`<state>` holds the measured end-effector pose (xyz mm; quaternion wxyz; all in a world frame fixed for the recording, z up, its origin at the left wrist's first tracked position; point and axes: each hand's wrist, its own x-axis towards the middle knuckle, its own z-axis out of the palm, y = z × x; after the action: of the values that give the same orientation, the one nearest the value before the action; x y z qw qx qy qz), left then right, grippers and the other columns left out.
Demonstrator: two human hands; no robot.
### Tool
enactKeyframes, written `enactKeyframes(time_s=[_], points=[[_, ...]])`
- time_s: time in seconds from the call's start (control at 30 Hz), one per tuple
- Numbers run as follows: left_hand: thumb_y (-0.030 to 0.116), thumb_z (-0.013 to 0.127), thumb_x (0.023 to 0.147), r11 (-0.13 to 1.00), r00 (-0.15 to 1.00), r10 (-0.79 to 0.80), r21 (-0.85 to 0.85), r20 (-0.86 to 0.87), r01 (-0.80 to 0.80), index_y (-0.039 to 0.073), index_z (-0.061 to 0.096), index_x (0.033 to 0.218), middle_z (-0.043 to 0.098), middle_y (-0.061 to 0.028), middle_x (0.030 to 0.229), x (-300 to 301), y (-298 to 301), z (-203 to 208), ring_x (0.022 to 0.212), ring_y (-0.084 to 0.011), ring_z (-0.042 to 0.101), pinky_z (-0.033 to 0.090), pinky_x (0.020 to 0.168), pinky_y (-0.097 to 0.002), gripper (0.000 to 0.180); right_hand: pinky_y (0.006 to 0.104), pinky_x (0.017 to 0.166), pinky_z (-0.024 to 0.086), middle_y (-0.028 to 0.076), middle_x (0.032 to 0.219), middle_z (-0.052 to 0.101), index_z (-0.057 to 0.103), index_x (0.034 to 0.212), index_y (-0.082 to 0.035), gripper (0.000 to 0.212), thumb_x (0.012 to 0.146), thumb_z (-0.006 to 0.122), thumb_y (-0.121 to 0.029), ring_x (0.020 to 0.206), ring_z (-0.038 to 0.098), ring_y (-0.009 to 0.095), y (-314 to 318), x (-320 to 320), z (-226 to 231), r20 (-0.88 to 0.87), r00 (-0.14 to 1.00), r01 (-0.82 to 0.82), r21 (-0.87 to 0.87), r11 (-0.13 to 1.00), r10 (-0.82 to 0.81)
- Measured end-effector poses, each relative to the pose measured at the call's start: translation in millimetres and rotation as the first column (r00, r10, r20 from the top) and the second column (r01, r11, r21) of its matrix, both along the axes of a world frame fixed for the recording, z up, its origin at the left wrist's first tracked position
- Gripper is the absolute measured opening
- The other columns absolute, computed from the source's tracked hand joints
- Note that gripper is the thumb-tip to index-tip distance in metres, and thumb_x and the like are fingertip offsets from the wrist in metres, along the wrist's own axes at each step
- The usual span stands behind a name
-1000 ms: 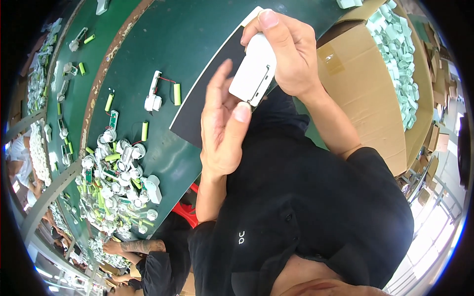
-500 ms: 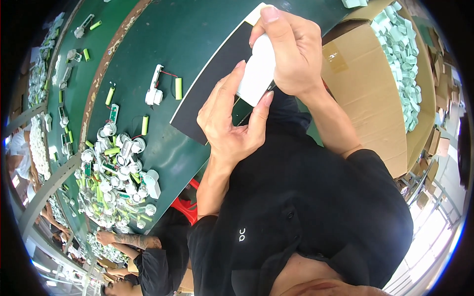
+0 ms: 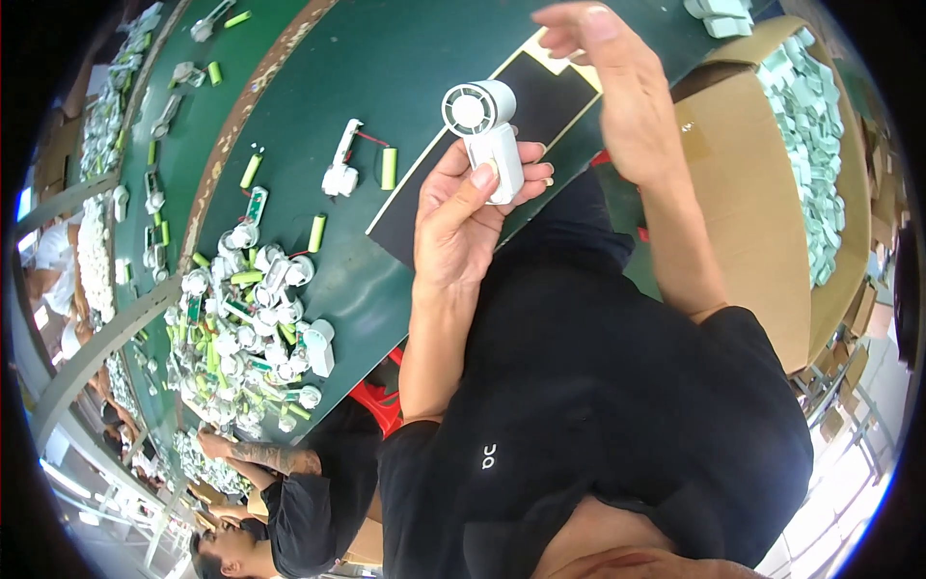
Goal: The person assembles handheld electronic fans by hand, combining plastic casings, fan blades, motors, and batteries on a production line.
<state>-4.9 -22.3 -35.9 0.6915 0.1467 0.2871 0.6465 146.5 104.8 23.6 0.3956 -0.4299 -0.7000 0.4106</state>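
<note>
A white handheld mini fan (image 3: pixel 496 154) stands upright in my left hand (image 3: pixel 449 224), its round grille at the top and turned up toward me. The fingers wrap behind the handle and the thumb presses on its front. My right hand (image 3: pixel 632 116) is raised to the right of the fan, apart from it, fingers stretched out and nothing visible in them. Beneath both hands lies a black mat (image 3: pixel 552 104) with a pale yellowish end. Left of the mat is a white fan part (image 3: pixel 340 179), joined by a red wire to a light green battery (image 3: pixel 389 169).
On the green table (image 3: pixel 289 82), a heap of fan parts and batteries (image 3: pixel 236 333) spreads at the left. An open cardboard box (image 3: pixel 738 217) of pale green plastic parts (image 3: pixel 805 164) stands at my right. A co-worker's forearm (image 3: pixel 275 457) reaches toward the heap, near a red stool (image 3: pixel 378 405).
My right hand has let go of the white fan and moved up and right. My left hand now holds it alone, with the grille showing. The view has shifted slightly.
</note>
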Motion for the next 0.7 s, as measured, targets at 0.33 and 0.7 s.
enactKeyframes(time_s=[0.33, 0.7], points=[[0.011, 0.068, 0.098, 0.968, 0.941, 0.249, 0.039, -0.228, -0.247, -0.003, 0.056, 0.132, 0.070, -0.0236, 0.121, -47.9, 2.3, 16.1, 0.107, -0.0303, 0.073, 0.059, 0.097, -0.0420, 0.038, 0.0345, 0.087, 0.052, 0.015, 0.099, 0.071, 0.067, 0.111, 0.002, 0.038, 0.109, 0.048, -0.030, 0.096, 0.069, 0.024, -27.7, 15.6, -56.3, 0.130, 0.991, 0.010, -0.199, 0.980, 0.016], [0.010, 0.068, 0.099, 0.923, 0.769, 0.370, 0.110, -0.521, -0.369, -0.006, 0.056, 0.131, 0.070, -0.0206, 0.121, -102.7, 19.0, 48.5, 0.106, -0.0252, 0.071, 0.055, 0.097, -0.0392, 0.038, 0.0350, 0.079, 0.051, 0.014, 0.095, 0.070, 0.067, 0.108, 0.003, 0.030, 0.107, 0.054, -0.025, 0.085, 0.065, 0.023, -18.9, 2.7, -67.8, 0.106, 0.991, -0.060, -0.144, 0.988, 0.076]])
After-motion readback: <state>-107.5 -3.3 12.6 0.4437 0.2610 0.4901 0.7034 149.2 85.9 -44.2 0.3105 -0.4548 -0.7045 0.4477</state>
